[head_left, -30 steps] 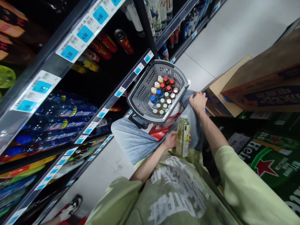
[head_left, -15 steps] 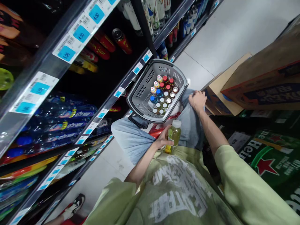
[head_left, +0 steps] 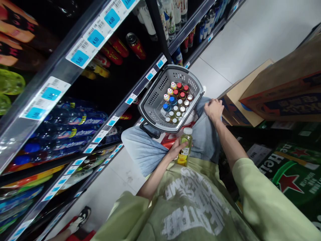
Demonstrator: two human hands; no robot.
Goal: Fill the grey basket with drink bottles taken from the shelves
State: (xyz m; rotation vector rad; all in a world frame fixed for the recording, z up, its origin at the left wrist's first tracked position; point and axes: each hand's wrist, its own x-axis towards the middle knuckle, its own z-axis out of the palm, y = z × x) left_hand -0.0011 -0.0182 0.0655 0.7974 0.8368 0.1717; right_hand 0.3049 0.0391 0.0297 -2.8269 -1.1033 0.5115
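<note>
My left hand (head_left: 177,151) is wrapped round a small bottle of yellow-green drink (head_left: 185,149) with a white cap, held upright just above my lap. My right hand (head_left: 213,109) rests on my right knee, fingers curled against the blue jeans, with nothing visible in it. In front of my knees sits a grey plastic basket (head_left: 155,100), and several small bottles (head_left: 177,100) with red, blue, white and silver caps stand packed in its right half. The held bottle is close to the basket's near rim.
Store shelves (head_left: 120,110) with blue price tags run along the left, stocked with water bottles (head_left: 72,129) and cans. Cardboard boxes (head_left: 283,83) and green beer cartons (head_left: 293,170) stand at the right. A red object (head_left: 169,142) shows under the basket. Light floor tiles (head_left: 250,36) stretch beyond.
The left hand has turned the bottle and carried it slightly forward and left, toward the basket. The right hand stays on the knee.
</note>
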